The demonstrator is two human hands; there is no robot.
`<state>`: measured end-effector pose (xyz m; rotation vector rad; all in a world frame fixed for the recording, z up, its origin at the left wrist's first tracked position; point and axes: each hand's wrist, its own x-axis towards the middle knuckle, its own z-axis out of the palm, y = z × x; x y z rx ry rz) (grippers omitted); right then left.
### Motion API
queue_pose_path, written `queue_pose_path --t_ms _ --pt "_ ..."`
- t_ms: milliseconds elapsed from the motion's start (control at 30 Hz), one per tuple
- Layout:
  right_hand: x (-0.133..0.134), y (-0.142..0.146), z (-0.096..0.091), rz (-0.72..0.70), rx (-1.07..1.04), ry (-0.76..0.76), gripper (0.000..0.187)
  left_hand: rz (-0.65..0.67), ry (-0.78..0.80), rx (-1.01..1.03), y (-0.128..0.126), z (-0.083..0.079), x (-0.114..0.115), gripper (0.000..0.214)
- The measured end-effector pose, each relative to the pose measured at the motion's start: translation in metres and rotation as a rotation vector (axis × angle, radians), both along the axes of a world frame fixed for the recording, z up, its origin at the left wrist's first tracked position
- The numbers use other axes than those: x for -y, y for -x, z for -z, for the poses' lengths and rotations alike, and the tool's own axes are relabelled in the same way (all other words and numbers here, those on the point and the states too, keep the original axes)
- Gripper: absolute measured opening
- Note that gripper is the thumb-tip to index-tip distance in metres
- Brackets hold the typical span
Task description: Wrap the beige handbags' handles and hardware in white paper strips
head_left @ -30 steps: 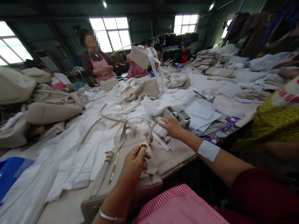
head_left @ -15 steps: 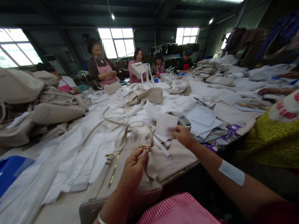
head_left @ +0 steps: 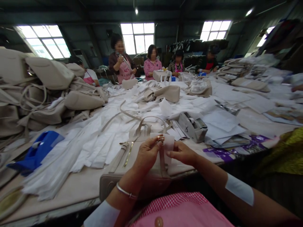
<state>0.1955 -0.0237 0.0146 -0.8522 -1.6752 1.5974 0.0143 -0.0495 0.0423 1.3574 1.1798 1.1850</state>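
Observation:
A beige handbag (head_left: 118, 176) with a gold zipper and an upright handle lies on the table in front of me. My left hand (head_left: 148, 154) pinches a strap at its small gold buckle (head_left: 160, 138). The strap hangs down the near side of the bag below my fingers. Close on the right, my right hand (head_left: 183, 153) holds a thin white sheet of paper (head_left: 169, 143) by its right edge. Part of the sheet lies behind the buckle and the strap.
A grey tape dispenser (head_left: 193, 127) stands beyond my right hand, and a blue one (head_left: 39, 149) on the left. White wrapping sheets (head_left: 94, 138) cover much of the table. Beige bags (head_left: 49, 72) are heaped at left. Several co-workers stand across the table, one in a checked shirt (head_left: 152, 65).
My right hand has brought the white sheet left to the buckle, behind the strap. The left hand still grips the buckled strap. The view has turned left.

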Motion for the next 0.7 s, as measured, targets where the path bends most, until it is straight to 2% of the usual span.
queue_pose_path --t_ms 67,167,233,333,433,500,567,700 --pt "-0.004 0.0 -0.012 0.026 -0.041 0.023 0.033 -0.043 -0.035 -0.041 -0.001 -0.001 -0.001 0.053" --pt "-0.006 0.007 -0.022 0.172 0.017 0.017 0.037 -0.069 -0.03 -0.099 -0.001 -0.001 -0.001 0.087" --pt "-0.007 0.012 -0.023 0.237 0.055 0.008 0.036 -0.071 -0.007 -0.118 0.0 0.0 -0.001 0.095" --pt "-0.008 0.016 -0.025 0.316 0.039 -0.019 0.036 -0.009 0.021 -0.01 0.003 0.002 -0.003 0.082" --pt "-0.01 0.012 -0.03 0.349 -0.016 -0.031 0.036 0.122 0.166 0.305 0.006 0.004 -0.007 0.053" --pt "-0.012 0.009 -0.035 0.323 -0.039 -0.037 0.034 0.136 0.284 0.462 0.008 0.004 -0.01 0.05" --pt "-0.013 0.008 -0.039 0.303 -0.044 -0.048 0.033 0.147 0.34 0.468 0.009 0.004 -0.011 0.049" --pt "-0.014 0.008 -0.045 0.293 0.045 -0.113 0.033 0.253 0.353 0.282 0.01 0.002 -0.01 0.048"
